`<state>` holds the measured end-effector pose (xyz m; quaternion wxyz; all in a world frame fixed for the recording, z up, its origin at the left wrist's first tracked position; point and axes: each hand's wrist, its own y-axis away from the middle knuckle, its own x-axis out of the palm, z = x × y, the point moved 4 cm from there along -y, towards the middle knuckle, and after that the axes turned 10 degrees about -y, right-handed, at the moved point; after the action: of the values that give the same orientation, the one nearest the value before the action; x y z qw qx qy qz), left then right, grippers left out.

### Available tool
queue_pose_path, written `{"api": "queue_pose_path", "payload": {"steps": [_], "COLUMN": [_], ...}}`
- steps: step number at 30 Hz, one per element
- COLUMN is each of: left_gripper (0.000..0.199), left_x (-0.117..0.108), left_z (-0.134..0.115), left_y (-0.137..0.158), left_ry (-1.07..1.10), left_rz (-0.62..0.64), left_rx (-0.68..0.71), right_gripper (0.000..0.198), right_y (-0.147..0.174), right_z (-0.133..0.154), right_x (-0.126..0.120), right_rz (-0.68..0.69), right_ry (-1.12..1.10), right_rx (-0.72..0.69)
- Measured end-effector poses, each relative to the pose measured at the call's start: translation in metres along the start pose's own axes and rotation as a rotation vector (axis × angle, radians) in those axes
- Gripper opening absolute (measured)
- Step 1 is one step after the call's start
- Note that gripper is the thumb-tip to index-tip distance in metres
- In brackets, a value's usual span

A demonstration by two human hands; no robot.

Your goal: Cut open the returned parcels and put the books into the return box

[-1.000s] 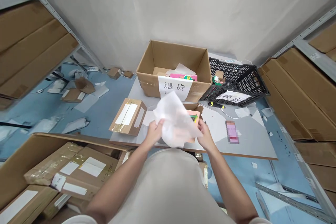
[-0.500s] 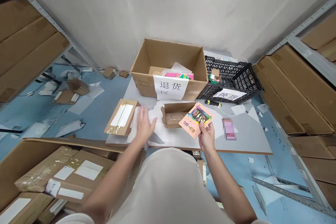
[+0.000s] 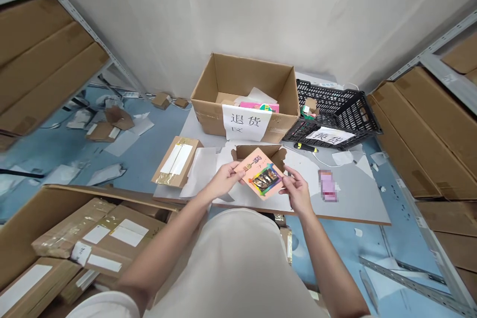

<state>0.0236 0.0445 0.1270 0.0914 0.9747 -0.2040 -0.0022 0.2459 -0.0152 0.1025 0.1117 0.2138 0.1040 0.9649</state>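
Between my two hands is a peach-coloured printed card (image 3: 250,165) with a rainbow-edged picture on it. My left hand (image 3: 226,179) pinches its left corner, and my right hand (image 3: 296,191) grips its right corner. The card is tilted and held in front of a small opened cardboard box (image 3: 244,151), covering part of it. White paper (image 3: 199,166) lies on the table to the left of the card. Farther left is a taped parcel (image 3: 178,161) with a white label. Right of my right hand, a pink-purple item (image 3: 328,185) lies blurred by pixelation.
A large carton (image 3: 208,118) with a paper sign stands at the table's back, beside a black plastic crate (image 3: 356,126). A black-and-yellow cutter (image 3: 306,147) lies before the crate. Lower left is a big box (image 3: 55,194) of parcels. Shelves of cartons (image 3: 413,134) flank both sides.
My left hand has left the white paper and taken the card's left corner. The card has turned around and moved left and slightly down, now held by both hands.
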Motion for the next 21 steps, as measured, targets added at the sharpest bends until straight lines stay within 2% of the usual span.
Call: {"api": "queue_pose_path", "payload": {"steps": [2,4,5,8,10,13,15,18,21], "left_gripper": [0.038,0.042,0.044,0.045,0.042,0.04,0.04,0.042,0.042], "left_x": [-0.008,-0.004,0.003,0.031,0.041,0.041,0.039,0.044,0.061], "left_z": [-0.004,0.0,0.005,0.025,0.035,0.042,0.042,0.04,0.039], "left_y": [-0.004,-0.004,-0.002,0.01,0.019,0.026,0.026,0.026,0.032], "left_ry": [0.016,0.098,0.133,0.151,0.134,0.152,0.186,0.321,0.515], "left_rz": [-0.116,-0.204,-0.193,-0.04,-0.019,-0.079,-0.076,0.031,0.2], "left_rx": [0.018,0.028,0.022,-0.032,-0.07,-0.103,-0.111,-0.153,-0.29], "right_gripper": [0.041,0.04,0.041,0.043,0.043,0.041,0.036,0.033,0.04], "right_y": [0.004,0.009,0.011,0.017,0.019,0.019,0.015,0.002,-0.015], "right_z": [-0.005,-0.013,-0.018,-0.029,-0.034,-0.035,-0.031,-0.016,0.007], "right_x": [0.0,0.004,0.006,0.01,0.012,0.012,0.01,0.008,0.011], "right_rz": [0.089,0.102,0.071,-0.056,-0.084,-0.071,-0.059,-0.055,0.018], "right_ry": [0.102,0.071,0.027,-0.085,-0.111,-0.112,-0.12,-0.134,-0.131], "right_rx": [0.125,0.189,0.186,0.121,0.101,0.085,0.068,0.027,0.001]}}
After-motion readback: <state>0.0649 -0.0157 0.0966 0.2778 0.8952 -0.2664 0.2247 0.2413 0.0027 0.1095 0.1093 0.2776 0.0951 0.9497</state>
